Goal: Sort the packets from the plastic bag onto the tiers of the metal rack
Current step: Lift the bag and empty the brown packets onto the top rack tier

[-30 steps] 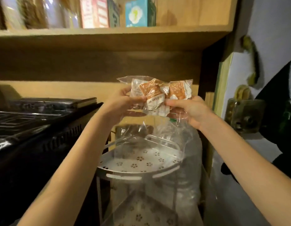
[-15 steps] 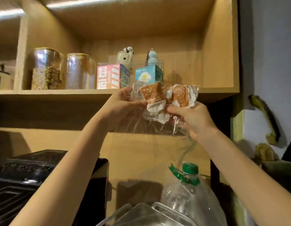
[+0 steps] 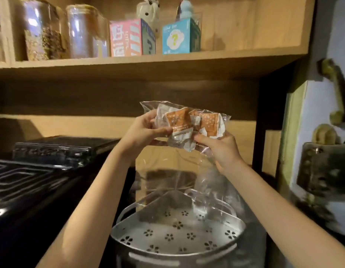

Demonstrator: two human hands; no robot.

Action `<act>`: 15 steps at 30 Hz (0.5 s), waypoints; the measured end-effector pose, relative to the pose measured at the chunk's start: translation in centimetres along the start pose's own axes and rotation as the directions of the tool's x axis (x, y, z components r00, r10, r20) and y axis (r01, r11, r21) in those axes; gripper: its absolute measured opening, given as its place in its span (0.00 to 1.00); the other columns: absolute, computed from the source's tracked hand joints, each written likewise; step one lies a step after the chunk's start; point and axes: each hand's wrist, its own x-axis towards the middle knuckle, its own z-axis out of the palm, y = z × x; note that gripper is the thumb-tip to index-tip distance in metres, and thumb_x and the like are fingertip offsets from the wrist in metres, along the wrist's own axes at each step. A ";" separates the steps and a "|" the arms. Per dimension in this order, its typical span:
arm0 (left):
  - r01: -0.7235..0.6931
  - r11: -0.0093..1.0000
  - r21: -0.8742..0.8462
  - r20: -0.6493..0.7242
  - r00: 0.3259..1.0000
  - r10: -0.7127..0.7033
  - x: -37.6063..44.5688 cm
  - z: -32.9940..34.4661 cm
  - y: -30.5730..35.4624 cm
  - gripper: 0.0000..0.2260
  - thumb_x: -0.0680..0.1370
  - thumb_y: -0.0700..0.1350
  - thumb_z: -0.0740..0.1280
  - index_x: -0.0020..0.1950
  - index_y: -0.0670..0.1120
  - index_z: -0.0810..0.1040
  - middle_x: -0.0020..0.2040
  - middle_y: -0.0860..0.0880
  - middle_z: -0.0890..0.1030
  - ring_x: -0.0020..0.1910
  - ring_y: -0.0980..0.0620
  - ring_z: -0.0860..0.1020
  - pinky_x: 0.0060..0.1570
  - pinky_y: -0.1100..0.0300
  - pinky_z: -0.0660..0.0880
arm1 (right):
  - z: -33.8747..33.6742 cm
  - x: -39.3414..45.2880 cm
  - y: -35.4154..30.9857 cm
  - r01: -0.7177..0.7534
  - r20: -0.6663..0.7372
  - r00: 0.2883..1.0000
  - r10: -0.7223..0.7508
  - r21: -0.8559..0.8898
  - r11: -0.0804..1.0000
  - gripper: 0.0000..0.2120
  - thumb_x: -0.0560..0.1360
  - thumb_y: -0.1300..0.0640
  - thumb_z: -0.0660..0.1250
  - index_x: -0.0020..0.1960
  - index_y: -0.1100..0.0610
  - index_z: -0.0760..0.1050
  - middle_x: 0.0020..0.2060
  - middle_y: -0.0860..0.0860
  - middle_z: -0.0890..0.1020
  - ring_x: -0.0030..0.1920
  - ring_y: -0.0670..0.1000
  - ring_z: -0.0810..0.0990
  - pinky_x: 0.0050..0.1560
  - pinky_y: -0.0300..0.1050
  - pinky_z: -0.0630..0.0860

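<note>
Clear crinkly plastic bag (image 3: 184,120) w/ a few orange-and-white snack packets (image 3: 180,123) inside is held up in the air, above the top tier of the silver metal corner rack (image 3: 177,236) w/ flower-shaped cutouts. Left hand (image 3: 143,130) pinches the bag's left side, thumb on the front and fingers curled round behind. Right hand (image 3: 221,148) grips the lower right part, thumb pressed on the front of the packets, fingers wrapped under and behind. More clear plastic hangs down below the hands, reaching towards the rack's back rim; can't tell if it touches.

Left of the rack there's a black glossy appliance (image 3: 42,171) w/ a ridged top. Up top is a wooden shelf (image 3: 148,60) holding two clear glass jars (image 3: 61,31), a pink printed box (image 3: 127,38) and a blue box w/ a question mark (image 3: 177,36), small figurines behind them. On the right, a pale wall w/ a brassy handle (image 3: 336,93).
</note>
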 end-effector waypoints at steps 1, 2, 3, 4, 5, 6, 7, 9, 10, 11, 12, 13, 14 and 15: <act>0.030 1.000 -0.007 0.014 0.999 -0.030 -0.6 0.2 -1.0 0.14 0.72 0.33 0.67 0.54 0.49 0.76 0.40 0.52 0.84 0.39 0.55 0.83 0.39 0.56 0.81 | -0.3 -0.5 1.0 -0.036 0.003 0.999 0.036 -0.006 0.999 0.11 0.65 0.69 0.73 0.42 0.55 0.80 0.37 0.50 0.86 0.42 0.53 0.84 0.41 0.47 0.81; 0.059 0.998 -0.011 0.026 0.998 -0.059 -1.2 0.4 -1.8 0.14 0.73 0.33 0.67 0.54 0.49 0.76 0.39 0.53 0.84 0.38 0.55 0.82 0.38 0.57 0.81 | -0.7 -1.0 1.9 -0.071 -0.005 0.997 0.071 -0.028 0.997 0.11 0.64 0.68 0.74 0.43 0.56 0.80 0.39 0.52 0.86 0.44 0.55 0.84 0.45 0.49 0.81; 0.089 0.996 -0.014 0.028 0.996 -0.088 -1.8 0.5 -2.6 0.14 0.73 0.34 0.67 0.54 0.49 0.76 0.39 0.53 0.84 0.38 0.56 0.82 0.38 0.58 0.81 | -1.0 -1.4 2.8 -0.103 -0.017 0.995 0.102 -0.060 0.993 0.11 0.64 0.66 0.75 0.43 0.56 0.80 0.41 0.54 0.85 0.46 0.56 0.84 0.50 0.53 0.80; 0.119 0.993 -0.014 0.023 0.993 -0.118 -2.5 0.7 -3.4 0.14 0.73 0.34 0.67 0.55 0.49 0.76 0.38 0.52 0.84 0.38 0.55 0.82 0.37 0.59 0.80 | -1.4 -1.9 3.6 -0.129 -0.024 0.992 0.127 -0.095 0.987 0.11 0.63 0.64 0.76 0.42 0.55 0.80 0.43 0.54 0.85 0.46 0.56 0.83 0.53 0.55 0.78; 0.143 0.990 -0.011 0.011 0.990 -0.143 -3.1 0.8 -4.1 0.15 0.73 0.34 0.67 0.56 0.49 0.76 0.39 0.51 0.84 0.38 0.54 0.83 0.36 0.59 0.80 | -1.7 -2.4 4.4 -0.151 -0.025 0.989 0.149 -0.123 0.981 0.10 0.62 0.63 0.77 0.41 0.55 0.80 0.43 0.54 0.85 0.47 0.56 0.83 0.56 0.56 0.77; 0.163 0.987 -0.010 -0.001 0.987 -0.163 -3.7 0.9 -4.7 0.15 0.73 0.35 0.68 0.56 0.48 0.76 0.39 0.50 0.84 0.38 0.53 0.83 0.35 0.59 0.80 | -1.9 -2.9 5.1 -0.168 -0.020 0.986 0.167 -0.137 0.976 0.11 0.62 0.62 0.77 0.41 0.54 0.79 0.42 0.54 0.85 0.47 0.55 0.83 0.57 0.57 0.76; 0.182 0.983 -0.017 -0.013 0.983 -0.182 -4.2 1.1 -5.4 0.15 0.72 0.34 0.68 0.57 0.48 0.76 0.39 0.50 0.84 0.38 0.53 0.83 0.34 0.59 0.80 | -2.1 -3.4 5.7 -0.181 -0.016 0.983 0.181 -0.144 0.973 0.12 0.61 0.62 0.78 0.41 0.54 0.79 0.42 0.52 0.85 0.47 0.54 0.83 0.57 0.56 0.76; 0.229 0.971 -0.064 -0.032 0.972 -0.231 -5.3 1.4 -6.5 0.16 0.72 0.34 0.68 0.59 0.45 0.76 0.38 0.49 0.83 0.35 0.53 0.82 0.33 0.60 0.80 | -2.4 -4.1 6.8 -0.204 -0.014 0.979 0.205 -0.155 0.967 0.14 0.61 0.62 0.78 0.43 0.53 0.78 0.41 0.51 0.85 0.46 0.53 0.83 0.56 0.55 0.77; 0.252 0.963 -0.094 -0.037 0.966 -0.256 -5.7 1.6 -7.1 0.16 0.72 0.34 0.68 0.59 0.43 0.75 0.37 0.48 0.83 0.34 0.54 0.82 0.32 0.60 0.80 | -2.5 -4.4 7.1 -0.221 -0.008 0.975 0.222 -0.163 0.962 0.15 0.61 0.61 0.78 0.45 0.54 0.78 0.43 0.51 0.85 0.47 0.53 0.83 0.56 0.55 0.77; 0.273 0.955 -0.118 -0.038 0.960 -0.279 -6.2 1.8 -7.6 0.16 0.72 0.34 0.68 0.59 0.42 0.75 0.36 0.48 0.83 0.32 0.55 0.81 0.32 0.60 0.80 | -2.6 -4.7 7.4 -0.240 0.002 0.970 0.244 -0.175 0.955 0.19 0.60 0.59 0.78 0.48 0.55 0.77 0.45 0.52 0.84 0.48 0.53 0.82 0.57 0.56 0.76; 0.294 0.946 -0.134 -0.038 0.953 -0.302 -6.6 1.9 -8.0 0.15 0.72 0.34 0.68 0.58 0.42 0.75 0.35 0.49 0.83 0.31 0.55 0.81 0.32 0.60 0.80 | -2.8 -5.0 7.8 -0.258 0.015 0.964 0.266 -0.196 0.946 0.23 0.59 0.57 0.79 0.51 0.56 0.77 0.47 0.53 0.84 0.50 0.54 0.82 0.58 0.56 0.76; 0.315 0.938 -0.145 -0.033 0.946 -0.323 -7.0 2.0 -8.4 0.15 0.72 0.34 0.68 0.57 0.42 0.75 0.34 0.49 0.83 0.31 0.55 0.81 0.32 0.60 0.80 | -2.9 -5.4 7.9 -0.279 0.030 0.956 0.293 -0.222 0.934 0.27 0.56 0.54 0.80 0.53 0.57 0.76 0.49 0.53 0.84 0.51 0.54 0.82 0.58 0.55 0.75; 0.331 0.930 -0.159 -0.020 0.941 -0.338 -7.4 2.1 -8.7 0.13 0.72 0.34 0.68 0.56 0.43 0.76 0.34 0.50 0.83 0.31 0.55 0.81 0.32 0.59 0.81 | -3.2 -5.7 8.1 -0.298 0.053 0.946 0.320 -0.242 0.923 0.30 0.54 0.51 0.80 0.53 0.56 0.76 0.48 0.52 0.84 0.50 0.52 0.82 0.56 0.52 0.76; 0.342 0.923 -0.178 0.003 0.938 -0.347 -7.6 2.2 -9.0 0.12 0.72 0.34 0.68 0.54 0.44 0.76 0.34 0.50 0.83 0.32 0.55 0.81 0.33 0.59 0.81 | -3.4 -6.0 8.1 -0.312 0.081 0.936 0.342 -0.256 0.915 0.30 0.52 0.49 0.80 0.51 0.54 0.75 0.47 0.48 0.84 0.48 0.47 0.82 0.52 0.46 0.77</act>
